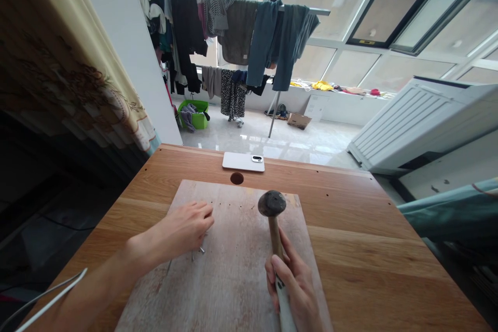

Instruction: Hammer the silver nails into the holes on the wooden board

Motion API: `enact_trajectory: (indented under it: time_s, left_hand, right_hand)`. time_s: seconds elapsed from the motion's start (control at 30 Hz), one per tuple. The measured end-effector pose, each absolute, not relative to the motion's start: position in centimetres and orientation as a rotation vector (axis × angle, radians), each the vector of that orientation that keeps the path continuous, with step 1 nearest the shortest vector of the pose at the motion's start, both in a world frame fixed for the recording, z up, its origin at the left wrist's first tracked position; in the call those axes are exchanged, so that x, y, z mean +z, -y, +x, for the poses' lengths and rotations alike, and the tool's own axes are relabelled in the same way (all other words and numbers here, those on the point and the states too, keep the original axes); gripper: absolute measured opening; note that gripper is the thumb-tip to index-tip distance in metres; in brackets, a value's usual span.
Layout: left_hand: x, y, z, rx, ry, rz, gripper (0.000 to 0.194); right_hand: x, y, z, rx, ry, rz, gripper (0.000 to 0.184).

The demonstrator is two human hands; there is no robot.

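My right hand (293, 285) is wrapped round the handle of a mallet (272, 205), its dark rounded head pointing up and away from me. The mallet is over the right part of a pale, worn wooden board (233, 280). My left hand (190, 225) is over the board's left side, fingers curled together with the back of the hand towards me. Whatever they may pinch is hidden. Just below those fingers, small metal nails (202, 250) show on the board. A row of small dark holes or marks runs along the board's far part.
The board lies on a wooden table (350, 249) with a round hole (237, 178) near its far edge. A white phone (243, 162) lies beyond the board. Past the table stand a laundry rack (272, 114), a green basket (199, 120) and a white ribbed cabinet (412, 119).
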State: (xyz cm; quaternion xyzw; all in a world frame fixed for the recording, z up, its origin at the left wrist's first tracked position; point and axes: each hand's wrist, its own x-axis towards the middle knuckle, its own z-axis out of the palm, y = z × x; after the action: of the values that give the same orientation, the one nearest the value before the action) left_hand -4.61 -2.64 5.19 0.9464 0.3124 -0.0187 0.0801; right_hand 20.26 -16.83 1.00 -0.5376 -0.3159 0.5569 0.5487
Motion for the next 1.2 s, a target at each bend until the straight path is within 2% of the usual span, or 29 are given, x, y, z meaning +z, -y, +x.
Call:
enact_trajectory:
  time_s: [0.17,0.27,0.33,0.43,0.67,0.87,1.2]
  left_hand:
    - [4.0,1.5,-3.1,0.421,-0.965,2.48,0.017]
    - [3.0,0.4,-0.6,0.765,-0.949,2.129,0.023]
    - [2.1,-0.3,1.2,0.862,-0.933,2.002,0.023]
    - [0.5,-1.0,2.6,0.874,-0.941,1.936,0.013]
    - [-0.3,-0.5,2.4,0.85,-0.961,2.018,0.01]
    - [0.1,-0.2,2.4,0.835,-0.984,2.147,0.011]
    - [0.5,-0.2,2.3,0.823,-0.939,2.089,0.022]
  right_hand:
    - [1.8,16.7,20.4,1.315,0.744,-1.28,0.094]
    - [3.0,16.2,20.3,1.347,0.744,-1.242,0.093]
    - [3.8,15.5,20.1,1.363,0.725,-1.208,0.094]
    - [4.5,14.3,19.6,1.343,0.734,-1.179,0.092]
    - [2.6,13.6,19.4,1.309,0.707,-1.177,0.091]
    - [0.9,14.4,19.5,1.327,0.673,-1.158,0.087]
    - [1.0,14.7,17.6,1.446,0.697,-1.133,0.089]
